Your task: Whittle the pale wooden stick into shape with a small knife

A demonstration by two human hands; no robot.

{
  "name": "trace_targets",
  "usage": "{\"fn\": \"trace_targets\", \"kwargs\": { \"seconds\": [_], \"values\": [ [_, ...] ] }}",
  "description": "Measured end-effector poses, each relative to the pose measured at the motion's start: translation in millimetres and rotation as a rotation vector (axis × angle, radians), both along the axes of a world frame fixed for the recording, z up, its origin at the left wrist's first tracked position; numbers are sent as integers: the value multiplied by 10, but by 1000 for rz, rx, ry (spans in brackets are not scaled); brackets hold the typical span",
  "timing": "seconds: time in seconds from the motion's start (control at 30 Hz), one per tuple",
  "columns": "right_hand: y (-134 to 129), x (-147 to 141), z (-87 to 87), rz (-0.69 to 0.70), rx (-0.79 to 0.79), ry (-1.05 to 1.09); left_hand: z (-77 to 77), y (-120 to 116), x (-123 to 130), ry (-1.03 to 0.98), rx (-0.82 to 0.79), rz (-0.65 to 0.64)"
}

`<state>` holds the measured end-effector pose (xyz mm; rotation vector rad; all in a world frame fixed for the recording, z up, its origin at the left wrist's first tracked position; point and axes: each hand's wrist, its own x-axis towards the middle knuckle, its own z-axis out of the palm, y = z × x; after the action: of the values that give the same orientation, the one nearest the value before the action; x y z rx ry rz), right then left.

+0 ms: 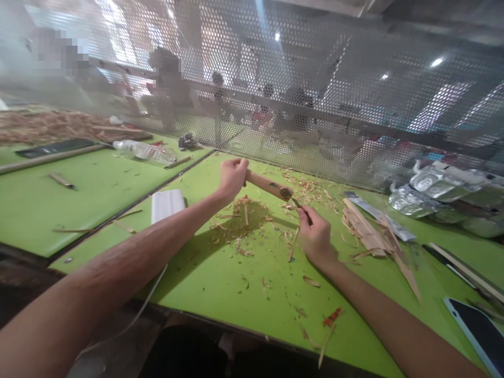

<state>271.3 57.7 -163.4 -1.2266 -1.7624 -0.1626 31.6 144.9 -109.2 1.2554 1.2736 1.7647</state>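
A round wooden stick (264,184) with a dark mark near its right end is gripped at its left end by my left hand (233,177), fingers wrapped round it. My right hand (315,231) is closed on a thin dark carving knife (295,202), its tip at or very near the stick's right end. Whether the blade touches the wood I cannot tell. Both hands are over a green table (220,286), and curled wood shavings (240,247) lie scattered beneath them.
At right are split wood pieces (370,231), a ruler-like strip (380,215), wrapped bottles (444,191) and a phone (478,336). A white box (168,205) with a cable sits left. A plastic bottle (144,150) lies farther back. Perforated metal mesh (252,105) borders the table; people are beyond.
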Motion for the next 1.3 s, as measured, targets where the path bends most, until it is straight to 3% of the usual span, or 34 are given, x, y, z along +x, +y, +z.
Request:
{"fn": "trace_targets", "kwargs": {
  "seconds": [0.4,0.8,1.13,1.2,1.3],
  "values": [
    [-18,7,37,-1,-54,61,-53,-42,29,134,-197,-63],
    [53,42,-5,-37,43,133,-164,-144,242,453,-167,-227],
    [48,60,-60,-50,92,36,-144,-300,258,464,-272,-591],
    [53,71,-63,-39,73,33,-124,-307,262,466,-297,-578],
    [51,77,-42,-6,44,44,-106,-251,259,452,-320,-436]
  ]
}}
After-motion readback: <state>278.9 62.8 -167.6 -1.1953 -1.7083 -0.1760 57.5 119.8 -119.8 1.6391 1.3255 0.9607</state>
